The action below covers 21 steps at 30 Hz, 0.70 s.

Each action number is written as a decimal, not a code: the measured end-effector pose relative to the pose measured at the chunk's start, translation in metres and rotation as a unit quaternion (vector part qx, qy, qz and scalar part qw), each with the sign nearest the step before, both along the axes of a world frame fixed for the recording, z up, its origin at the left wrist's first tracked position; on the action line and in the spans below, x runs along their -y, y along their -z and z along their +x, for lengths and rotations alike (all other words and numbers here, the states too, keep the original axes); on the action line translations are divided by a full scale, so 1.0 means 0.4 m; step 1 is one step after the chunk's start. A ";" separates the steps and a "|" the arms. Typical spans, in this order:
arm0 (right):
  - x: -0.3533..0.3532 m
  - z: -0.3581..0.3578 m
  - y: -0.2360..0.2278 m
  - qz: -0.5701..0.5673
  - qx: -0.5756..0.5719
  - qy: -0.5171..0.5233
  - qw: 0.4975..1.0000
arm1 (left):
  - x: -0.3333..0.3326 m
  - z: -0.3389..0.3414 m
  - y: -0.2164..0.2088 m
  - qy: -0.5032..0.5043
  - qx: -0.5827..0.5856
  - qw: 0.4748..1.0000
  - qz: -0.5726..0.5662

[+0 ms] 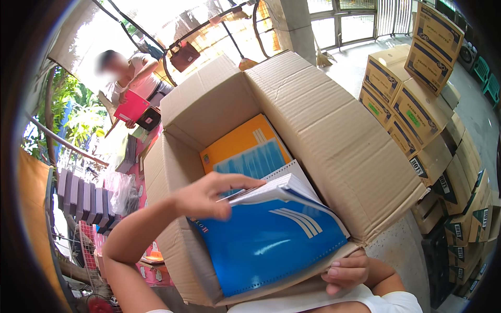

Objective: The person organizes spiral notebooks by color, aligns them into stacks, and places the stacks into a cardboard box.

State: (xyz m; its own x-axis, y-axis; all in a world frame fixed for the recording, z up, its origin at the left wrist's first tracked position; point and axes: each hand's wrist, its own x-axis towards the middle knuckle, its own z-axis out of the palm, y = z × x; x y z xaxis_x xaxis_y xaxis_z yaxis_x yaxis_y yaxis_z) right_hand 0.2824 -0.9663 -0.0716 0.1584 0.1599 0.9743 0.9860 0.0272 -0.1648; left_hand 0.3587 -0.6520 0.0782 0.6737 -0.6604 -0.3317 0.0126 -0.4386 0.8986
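Observation:
An open cardboard box (318, 125) stands tilted in front of me. Spiral notebooks lie inside: a blue one (261, 245) nearest me and an orange-and-blue one (235, 135) farther in. The blue notebook's upper end is lifted, with white pages showing. My left hand (209, 195) reaches over that end, slightly blurred, its fingers stretched along the page edges and its thumb apart, in front of the cover. At the box's near right corner my right hand (347, 268) has its fingers curled over the cardboard edge.
Stacked cartons (412, 109) rise on the right, with flattened-looking boxes (459, 208) below them. Beyond the box at left, a person (130, 78) holds a pink folder-like item (133, 106). Rows of dark-edged notebooks (83, 195) and a clear plastic bag (122, 193) sit at left.

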 end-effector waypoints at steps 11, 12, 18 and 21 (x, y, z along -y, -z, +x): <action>0.010 -0.005 -0.019 -0.031 -0.025 0.021 0.999 | 0.047 0.128 0.088 -0.181 -0.243 0.953 0.018; 0.008 -0.005 -0.016 -0.031 -0.020 0.026 0.999 | 0.047 0.133 0.089 -0.164 -0.229 0.959 0.017; 0.010 -0.017 -0.015 -0.044 -0.019 0.061 0.997 | 0.019 0.141 0.167 -0.186 -0.197 0.961 -0.052; 0.006 -0.014 -0.002 -0.038 -0.006 0.067 0.997 | 0.020 0.149 0.170 -0.201 -0.186 0.962 -0.002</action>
State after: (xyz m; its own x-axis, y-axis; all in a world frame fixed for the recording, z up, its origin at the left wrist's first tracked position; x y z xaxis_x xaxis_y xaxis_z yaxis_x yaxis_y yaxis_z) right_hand 0.2766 -0.9689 -0.0708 0.1939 0.2096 0.9584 0.9781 -0.1171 -0.1722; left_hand 0.4184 -0.6598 0.0103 0.7098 -0.3736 -0.5972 0.5012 -0.3279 0.8008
